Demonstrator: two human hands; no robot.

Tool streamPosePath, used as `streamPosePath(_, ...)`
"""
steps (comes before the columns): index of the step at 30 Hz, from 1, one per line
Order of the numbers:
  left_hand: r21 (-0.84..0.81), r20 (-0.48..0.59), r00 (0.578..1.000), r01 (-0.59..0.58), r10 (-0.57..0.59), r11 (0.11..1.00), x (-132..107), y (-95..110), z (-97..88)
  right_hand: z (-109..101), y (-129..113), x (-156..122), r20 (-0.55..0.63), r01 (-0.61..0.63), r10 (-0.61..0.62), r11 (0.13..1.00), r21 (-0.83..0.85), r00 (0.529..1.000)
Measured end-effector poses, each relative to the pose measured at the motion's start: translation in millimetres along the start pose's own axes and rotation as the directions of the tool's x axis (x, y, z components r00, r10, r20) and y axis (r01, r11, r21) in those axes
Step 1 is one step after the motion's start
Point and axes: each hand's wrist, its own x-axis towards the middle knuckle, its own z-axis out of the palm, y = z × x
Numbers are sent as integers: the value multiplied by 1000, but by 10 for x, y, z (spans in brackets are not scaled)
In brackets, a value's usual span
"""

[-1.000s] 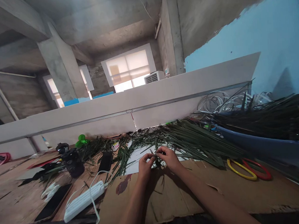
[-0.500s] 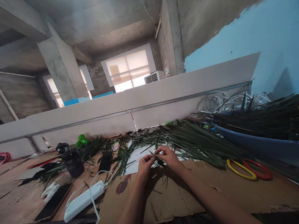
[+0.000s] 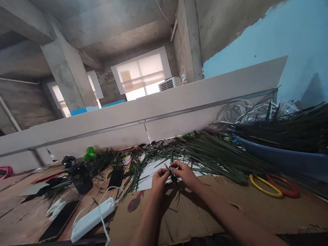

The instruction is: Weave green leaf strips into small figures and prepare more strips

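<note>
- On the wooden bench (image 3: 14,198), a cardboard sheet (image 3: 185,213) lies under both forearms.
- The left hand (image 3: 159,182) and right hand (image 3: 185,172) meet near the sheet's far edge, their fingers (image 3: 177,165) pressed together, pinching a small dark knot of leaf strips (image 3: 172,175) between them.
- Long green leaf strips (image 3: 209,157) fan out behind, over white paper (image 3: 152,173).
- A blue basin (image 3: 278,157) holds darker strips; yellow and red rings (image 3: 274,187) lie just before it.
- Any marks on the white power strip (image 3: 92,220) are too small to read.
</note>
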Motion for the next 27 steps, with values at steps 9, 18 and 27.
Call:
streamPosePath(9, 42, -32, 999, 1, 0, 999, 7, -1, -34, 12, -59, -63, -3, 65, -67, 982, -176, 998)
streamPosePath(18, 61, -21, 1000, -10, 11, 998, -18, 12, -38, 3, -112, -84, -31, 83, -98, 943, -322, 995)
streamPosePath(27, 53, 6, 1000, -26, 26, 998, -35, 64, -1, 2, -127, -84, -70, 69, -105, 916, -395, 992)
